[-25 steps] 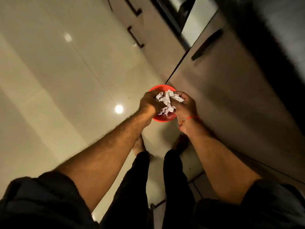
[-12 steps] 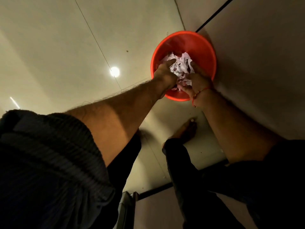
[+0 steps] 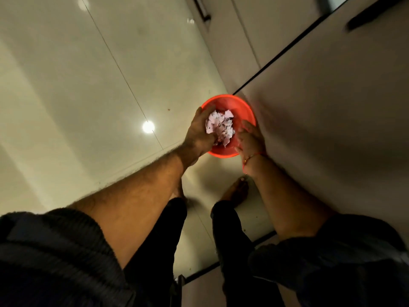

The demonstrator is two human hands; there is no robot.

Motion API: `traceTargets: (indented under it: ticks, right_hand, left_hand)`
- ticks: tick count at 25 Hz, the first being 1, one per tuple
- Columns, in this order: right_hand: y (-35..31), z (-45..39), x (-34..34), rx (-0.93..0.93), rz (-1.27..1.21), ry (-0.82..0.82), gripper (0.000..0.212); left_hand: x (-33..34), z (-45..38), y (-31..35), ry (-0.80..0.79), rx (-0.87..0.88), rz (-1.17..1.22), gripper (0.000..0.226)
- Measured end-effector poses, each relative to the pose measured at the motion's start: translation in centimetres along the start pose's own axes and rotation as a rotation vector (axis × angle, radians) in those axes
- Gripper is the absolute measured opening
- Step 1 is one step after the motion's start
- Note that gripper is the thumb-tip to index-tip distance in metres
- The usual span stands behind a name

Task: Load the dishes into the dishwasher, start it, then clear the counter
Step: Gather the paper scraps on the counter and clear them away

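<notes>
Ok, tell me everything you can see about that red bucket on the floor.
The red bucket is round, glossy, plastic-looking, open-topped and seen from above. It stands on the pale tiled floor close beside a cabinet front. Crumpled white paper sits over its mouth, gripped by the left hand; the right hand covers its near rim.

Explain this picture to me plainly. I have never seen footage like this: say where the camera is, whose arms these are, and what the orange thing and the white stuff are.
The camera sits on a person's head and looks down, so the two bare arms reaching forward are that person's own. Below them you see dark trouser legs and bare feet on a glossy tiled floor. Pale cabinet fronts with dark handles run along the right. The orange thing is a round orange tub standing on the floor by the cabinets. The white stuff is crumpled paper over the tub's opening. The left hand grips the paper. The right hand, with a red thread at the wrist, is at the tub's near rim; its fingers are too blurred to read.
</notes>
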State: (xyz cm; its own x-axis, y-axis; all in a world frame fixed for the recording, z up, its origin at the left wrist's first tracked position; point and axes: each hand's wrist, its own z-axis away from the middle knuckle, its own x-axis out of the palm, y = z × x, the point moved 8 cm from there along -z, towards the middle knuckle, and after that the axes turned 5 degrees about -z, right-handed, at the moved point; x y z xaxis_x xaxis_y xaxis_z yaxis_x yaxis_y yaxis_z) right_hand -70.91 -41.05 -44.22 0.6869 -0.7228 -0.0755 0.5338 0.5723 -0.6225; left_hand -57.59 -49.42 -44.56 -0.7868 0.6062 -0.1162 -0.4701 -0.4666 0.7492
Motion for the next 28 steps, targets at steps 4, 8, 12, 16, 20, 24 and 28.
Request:
traceTargets:
  ticks: [4,8,12,16,20,24,28]
  right_hand:
    - [-6.6,7.4,0.5,-0.123,0.127,-0.028,0.041]
    - [-13.7,16.8,-0.7,-0.251,0.169,-0.053,0.031]
    - [-19.7,26.8,-3.2,-0.454,0.277,-0.189,0.026]
    - [-24.4,35.8,-8.7,-0.652,0.405,-0.071,0.022]
    - [-27.9,41.6,-15.6,-0.847,0.331,0.212,0.024]
    - [-29.7,43.8,-22.9,-0.879,0.177,0.459,0.022]
    - [-29.8,44.7,-30.2,-0.863,0.101,0.617,0.022]
  left_hand:
    - [-2.3,7.4,8.6,0.04,0.024,0.049,0.058]
    - [-3.1,14.6,15.8,0.066,0.083,0.007,0.057]
    - [-3.2,20.1,20.7,0.092,0.175,-0.042,0.05]
    - [-1.4,26.5,27.8,0.083,0.337,-0.12,0.038]
    - [3.9,30.5,33.7,-0.092,0.448,-0.171,0.037]
    - [10.5,33.3,38.6,-0.273,0.605,-0.284,0.042]
    - [18.1,35.0,41.1,-0.403,0.678,-0.425,0.049]
